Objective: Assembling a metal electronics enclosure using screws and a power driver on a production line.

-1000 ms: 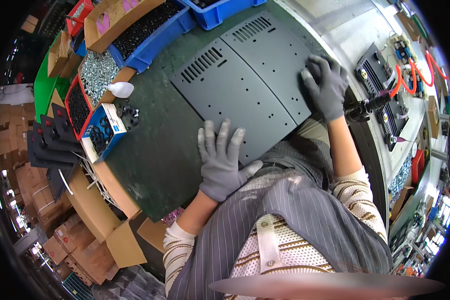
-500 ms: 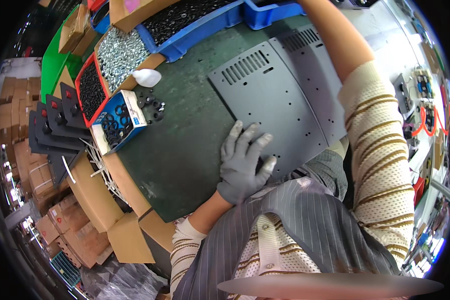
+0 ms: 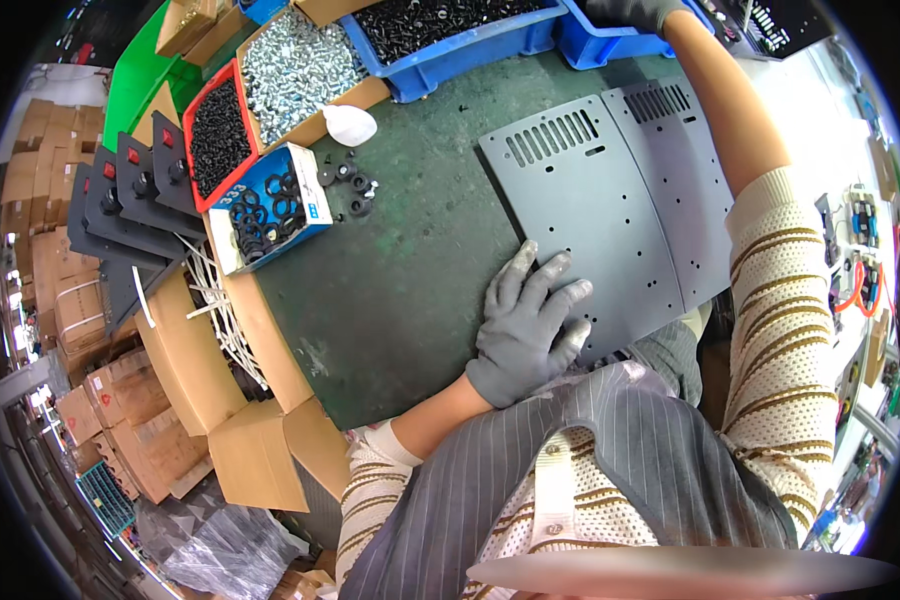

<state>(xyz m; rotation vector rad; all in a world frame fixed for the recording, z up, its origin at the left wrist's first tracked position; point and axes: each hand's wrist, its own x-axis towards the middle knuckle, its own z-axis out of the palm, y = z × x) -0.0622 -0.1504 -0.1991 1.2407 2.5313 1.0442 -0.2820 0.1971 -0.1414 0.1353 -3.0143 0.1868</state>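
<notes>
On the green table (image 3: 390, 300) our grey metal panels (image 3: 610, 230) lie side by side, long axis running away from us. Our left hand (image 3: 525, 330) presses flat and spread on their near corner, holding nothing; our right hand (image 3: 630, 12), off the panels now, reaches the blue bin (image 3: 450, 60), its grip unclear.

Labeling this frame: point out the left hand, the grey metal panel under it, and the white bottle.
left hand (image 3: 525, 330), head view, back of the gloved hand.
grey metal panel (image 3: 580, 210), head view, bare middle of the sheet.
white bottle (image 3: 350, 125), head view, its body.
</notes>
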